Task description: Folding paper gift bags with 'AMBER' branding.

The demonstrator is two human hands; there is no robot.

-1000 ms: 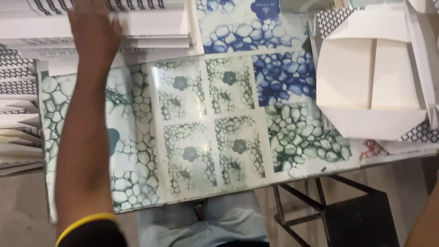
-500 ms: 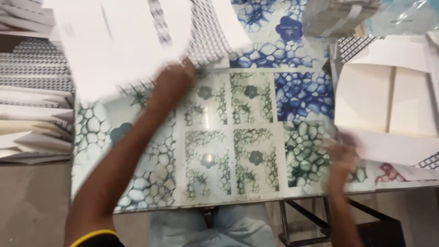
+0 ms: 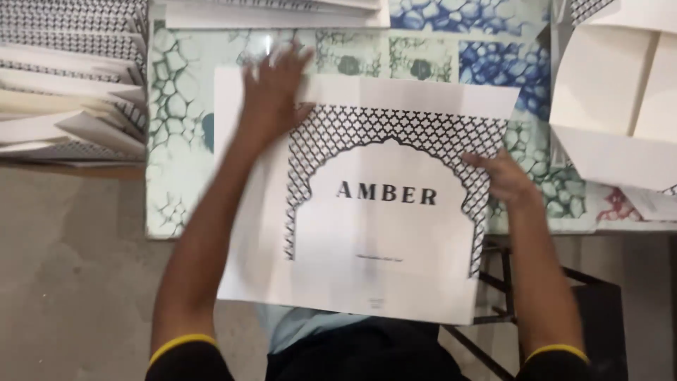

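Two bare hands press flat on one large white printed sheet (image 3: 367, 212) that I see lying across the near edge of a glass-topped table (image 3: 176, 190), its lower part hanging out over the person's lap. On the sheet a black lattice pattern frames a white arch shape with dark lettering in the middle and a plain white band along the top. My view shows the left hand (image 3: 271, 88) spread open, palm down on the sheet's upper left corner, gripping nothing, while the right hand (image 3: 504, 176) rests with fingers loosely extended on the sheet's right edge; whether its thumb hooks under the paper I cannot tell. Under the glass lie patterned tiles in green and blue cell-like prints. At left a fanned stack of folded sheets (image 3: 67, 106) overhangs the table, cut off by the frame. At far right, a white folded carton blank (image 3: 613, 92) lies partly out of view, and more white sheets (image 3: 275, 10) are cropped along the top.
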